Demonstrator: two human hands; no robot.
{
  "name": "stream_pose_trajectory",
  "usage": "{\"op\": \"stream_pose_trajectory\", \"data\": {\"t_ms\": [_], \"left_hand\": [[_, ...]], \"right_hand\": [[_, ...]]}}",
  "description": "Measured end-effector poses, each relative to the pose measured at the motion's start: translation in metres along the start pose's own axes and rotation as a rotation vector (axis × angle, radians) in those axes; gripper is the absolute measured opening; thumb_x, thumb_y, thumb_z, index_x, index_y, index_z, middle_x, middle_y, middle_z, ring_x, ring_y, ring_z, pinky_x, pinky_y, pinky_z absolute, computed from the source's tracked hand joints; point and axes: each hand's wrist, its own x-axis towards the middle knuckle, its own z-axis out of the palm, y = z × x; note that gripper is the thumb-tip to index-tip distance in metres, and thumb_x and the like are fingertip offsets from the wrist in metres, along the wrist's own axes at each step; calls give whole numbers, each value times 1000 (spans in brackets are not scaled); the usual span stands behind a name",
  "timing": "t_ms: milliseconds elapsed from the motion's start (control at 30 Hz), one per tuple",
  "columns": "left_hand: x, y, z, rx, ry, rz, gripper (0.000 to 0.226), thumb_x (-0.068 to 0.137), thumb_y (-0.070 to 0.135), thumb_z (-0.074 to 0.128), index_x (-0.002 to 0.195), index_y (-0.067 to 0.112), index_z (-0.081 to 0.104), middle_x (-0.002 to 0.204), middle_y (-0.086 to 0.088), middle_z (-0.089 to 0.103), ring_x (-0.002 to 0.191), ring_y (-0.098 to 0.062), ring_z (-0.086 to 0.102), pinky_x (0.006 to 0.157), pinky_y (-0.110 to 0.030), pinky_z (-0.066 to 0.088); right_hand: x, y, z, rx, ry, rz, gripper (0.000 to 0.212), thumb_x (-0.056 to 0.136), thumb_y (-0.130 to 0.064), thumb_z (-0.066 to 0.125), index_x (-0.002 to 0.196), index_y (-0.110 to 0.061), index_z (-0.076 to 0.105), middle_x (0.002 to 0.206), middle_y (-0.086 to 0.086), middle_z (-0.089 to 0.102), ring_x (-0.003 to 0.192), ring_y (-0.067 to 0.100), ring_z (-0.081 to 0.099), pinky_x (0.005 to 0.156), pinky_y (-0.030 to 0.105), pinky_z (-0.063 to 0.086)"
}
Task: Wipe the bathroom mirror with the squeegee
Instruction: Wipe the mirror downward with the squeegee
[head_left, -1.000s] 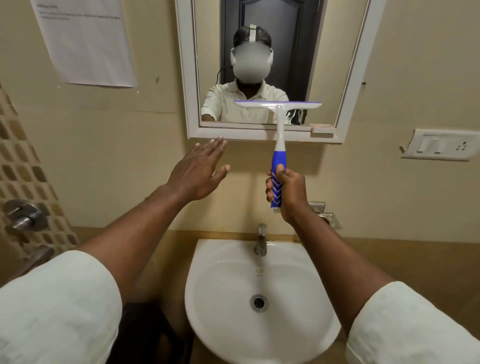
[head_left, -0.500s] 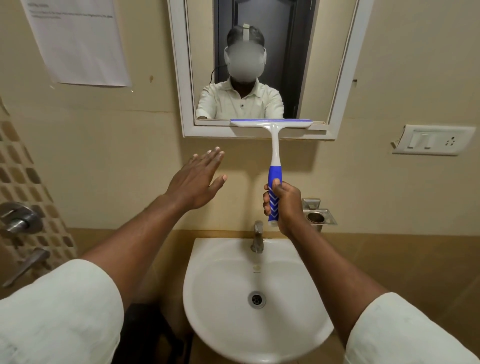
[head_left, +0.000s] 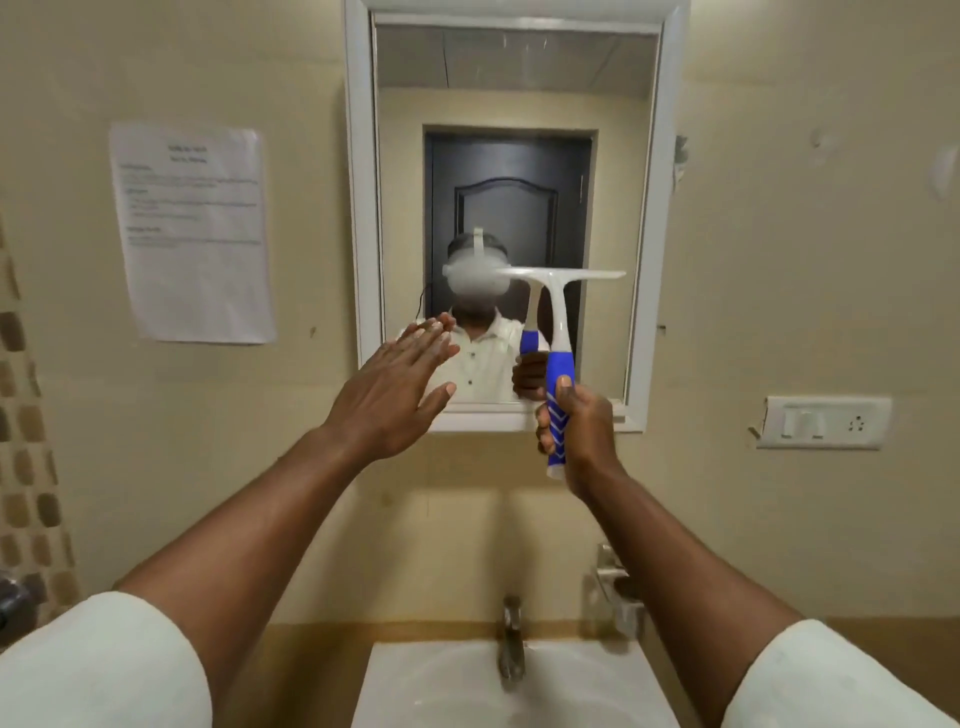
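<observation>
White plastic forms the blade head of the squeegee (head_left: 561, 274), which sits level across the lower middle of the mirror (head_left: 511, 104), with the stem running down to a blue ribbed handle. The right hand (head_left: 576, 431) grips that handle, fingers curled round it and thumb laid up its front, at the height of the mirror's lower frame edge. The blade appears to be at or very near the glass, since its reflection sits just beside it; actual contact cannot be confirmed.

The left hand (head_left: 395, 389) is open, fingers straight and together, raised in front of the lower left corner of the mirror. It holds nothing; whether the fingertips touch the glass cannot be told.

Condition of the glass: faint vertical streaks or specks show near the top edge. Elsewhere the reflection reads reasonably clear, though motion blur limits the finding.

Assessment of progress: the tool is in hand and presented to the mirror, so the work is under way, but the frame gives no firm evidence of how much surface has been covered. The upper portion, with its marks, is judged outstanding, as are both side margins.

Also noted: a paper notice (head_left: 192, 234) on the wall to the left, a switch plate (head_left: 823, 422) to the right, and a basin (head_left: 415, 686) with tap (head_left: 511, 642) below.
</observation>
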Motion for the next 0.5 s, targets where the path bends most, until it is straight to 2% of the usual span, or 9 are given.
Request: {"op": "stream_pose_trajectory", "data": {"t_ms": [167, 333, 500], "left_hand": [[56, 0, -49, 67, 122, 37, 60, 97, 45, 32, 148, 23, 11, 158, 2, 12, 145, -13, 12, 114, -31, 7], [96, 6, -85, 95, 226, 80, 61, 96, 42, 35, 148, 21, 13, 158, 2, 11, 145, -13, 10, 113, -27, 3], [111, 7, -89, 115, 281, 127, 61, 96, 45, 34, 148, 22, 13, 158, 3, 12, 145, -11, 9, 113, -27, 5]], "right_hand": [[57, -74, 10, 16, -28, -103, 26, 99, -24, 39, 86, -9, 57, 64, 6, 49, 52, 18, 40, 49, 32, 31], [106, -132, 17, 56, -96, -105, 26, 97, -27, 38, 86, -8, 52, 65, 5, 47, 54, 19, 40, 52, 32, 33], [130, -153, 24, 92, -115, -124, 22, 95, -24, 40, 90, -7, 53, 62, 4, 48, 51, 18, 43, 52, 28, 39]]}}
